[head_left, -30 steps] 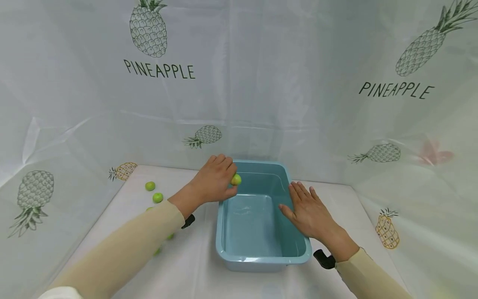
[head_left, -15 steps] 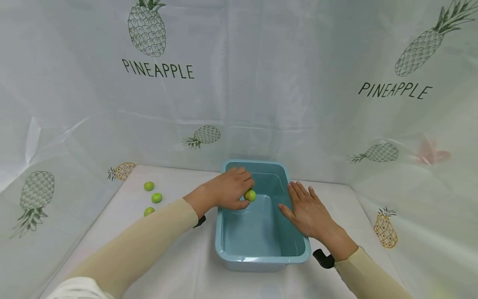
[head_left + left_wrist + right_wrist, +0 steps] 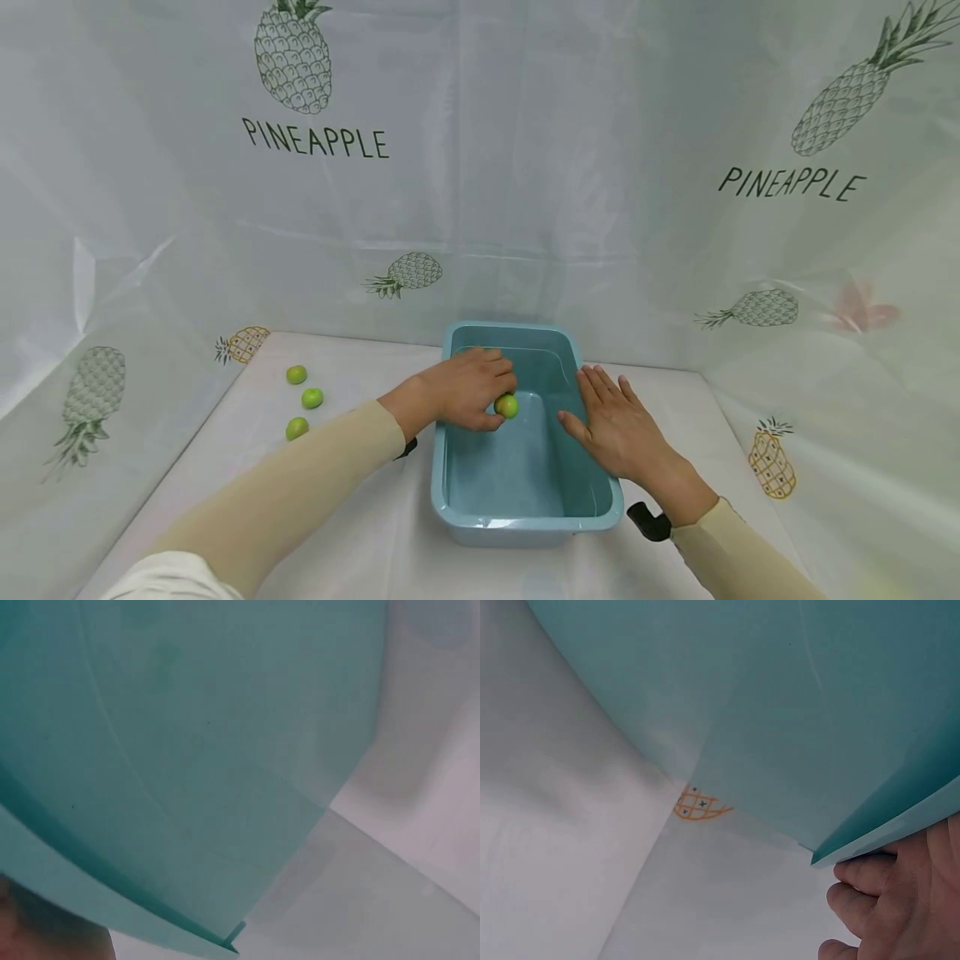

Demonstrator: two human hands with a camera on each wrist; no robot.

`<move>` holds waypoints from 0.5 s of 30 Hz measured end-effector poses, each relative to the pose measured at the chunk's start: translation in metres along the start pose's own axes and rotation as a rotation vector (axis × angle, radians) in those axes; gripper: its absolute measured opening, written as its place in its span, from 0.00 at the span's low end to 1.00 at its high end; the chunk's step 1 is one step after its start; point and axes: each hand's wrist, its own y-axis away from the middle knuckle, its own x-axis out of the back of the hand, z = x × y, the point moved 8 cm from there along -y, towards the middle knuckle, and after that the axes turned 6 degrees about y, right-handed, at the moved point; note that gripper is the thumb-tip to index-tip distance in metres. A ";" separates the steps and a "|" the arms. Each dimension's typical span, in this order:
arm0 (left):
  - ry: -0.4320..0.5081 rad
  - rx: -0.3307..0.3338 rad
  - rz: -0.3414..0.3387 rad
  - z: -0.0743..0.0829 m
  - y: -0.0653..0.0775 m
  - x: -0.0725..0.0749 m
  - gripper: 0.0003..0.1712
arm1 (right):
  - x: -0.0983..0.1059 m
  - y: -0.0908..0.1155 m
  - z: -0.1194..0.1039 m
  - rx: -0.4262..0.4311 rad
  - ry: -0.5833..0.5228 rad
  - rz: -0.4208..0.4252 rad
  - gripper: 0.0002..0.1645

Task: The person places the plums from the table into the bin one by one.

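Note:
In the head view a light blue plastic basin (image 3: pixel 525 523) stands on the table. Over its left part, reaching past the rim, my left hand (image 3: pixel 472 389) grips a small round green fruit (image 3: pixel 507 406) between thumb and fingers. My right hand (image 3: pixel 622 425) lies with straight fingers along the basin's right rim, its thumb over the inside. The left wrist view is filled by the basin's outer wall (image 3: pixel 225 750), with a bit of the hand in the lower left corner. In the right wrist view, fingers (image 3: pixel 877 900) rest against the basin's rim from outside.
Several more green fruits lie on the white-covered table left of the basin, among them a far one (image 3: pixel 296 374), a middle one (image 3: pixel 312 397) and a nearer one (image 3: pixel 297 427) beside my left sleeve. A pineapple-printed sheet (image 3: pixel 525 167) hangs close behind the basin.
My left hand has moved right and down, carrying the green fruit from the basin's left rim to over its inside. The right hand has stayed on the rim.

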 end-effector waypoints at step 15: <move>0.008 0.047 -0.043 -0.004 -0.003 -0.009 0.20 | -0.001 0.001 0.001 0.003 -0.004 0.001 0.49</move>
